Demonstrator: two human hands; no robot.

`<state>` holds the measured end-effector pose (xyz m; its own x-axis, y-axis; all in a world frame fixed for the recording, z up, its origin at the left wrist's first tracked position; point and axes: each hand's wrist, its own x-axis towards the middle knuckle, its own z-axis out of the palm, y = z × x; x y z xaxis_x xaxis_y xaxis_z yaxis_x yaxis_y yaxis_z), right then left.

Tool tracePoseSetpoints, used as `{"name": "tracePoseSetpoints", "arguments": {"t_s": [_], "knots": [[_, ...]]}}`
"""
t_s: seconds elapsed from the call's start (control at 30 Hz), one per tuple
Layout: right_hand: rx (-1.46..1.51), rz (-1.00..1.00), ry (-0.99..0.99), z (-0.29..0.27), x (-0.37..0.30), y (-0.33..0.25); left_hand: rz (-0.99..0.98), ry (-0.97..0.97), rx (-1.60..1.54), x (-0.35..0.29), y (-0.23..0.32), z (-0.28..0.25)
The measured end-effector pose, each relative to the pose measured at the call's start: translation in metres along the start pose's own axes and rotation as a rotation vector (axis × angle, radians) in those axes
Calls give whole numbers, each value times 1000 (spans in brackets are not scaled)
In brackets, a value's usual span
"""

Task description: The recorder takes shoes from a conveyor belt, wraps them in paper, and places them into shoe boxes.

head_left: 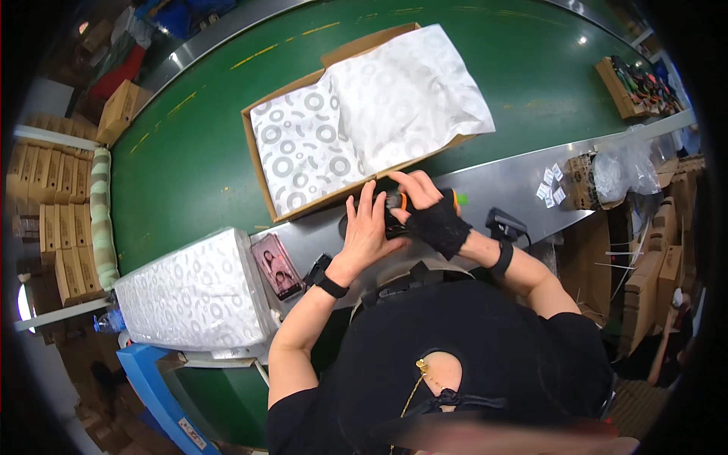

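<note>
A black item with orange parts (394,203) lies on the metal ledge, against the near side of an open cardboard box (267,182). Much of it is covered by my hands, so its kind is unclear. My left hand (369,231) is bare and rests over its left part, fingers stretched out toward the box edge and thumb apart. My right hand (432,216), in a black fingerless glove, bends its fingers over the item's right part. White tissue paper with grey rings (303,140) lines the box and spreads past its far right side.
The box stands on a green conveyor belt (197,152). Left of me are a wrapped stack of patterned paper (189,296) and a phone (277,265). At right lie a black handheld scanner (506,225), white labels (550,186) and a carton with clear plastic bags (582,180).
</note>
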<state>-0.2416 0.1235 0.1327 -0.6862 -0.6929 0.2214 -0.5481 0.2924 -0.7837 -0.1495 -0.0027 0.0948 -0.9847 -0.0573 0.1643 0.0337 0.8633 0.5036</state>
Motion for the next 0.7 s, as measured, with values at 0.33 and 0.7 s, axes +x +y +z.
{"name": "tracePoseSetpoints", "arguments": {"t_s": [0.33, 0.7], "knots": [[234, -668, 105, -77, 28, -102, -409, 578, -1093, -15, -51, -67], [268, 273, -400, -14, 1, 45, -730, 515, -1638, 87, -143, -56]]}}
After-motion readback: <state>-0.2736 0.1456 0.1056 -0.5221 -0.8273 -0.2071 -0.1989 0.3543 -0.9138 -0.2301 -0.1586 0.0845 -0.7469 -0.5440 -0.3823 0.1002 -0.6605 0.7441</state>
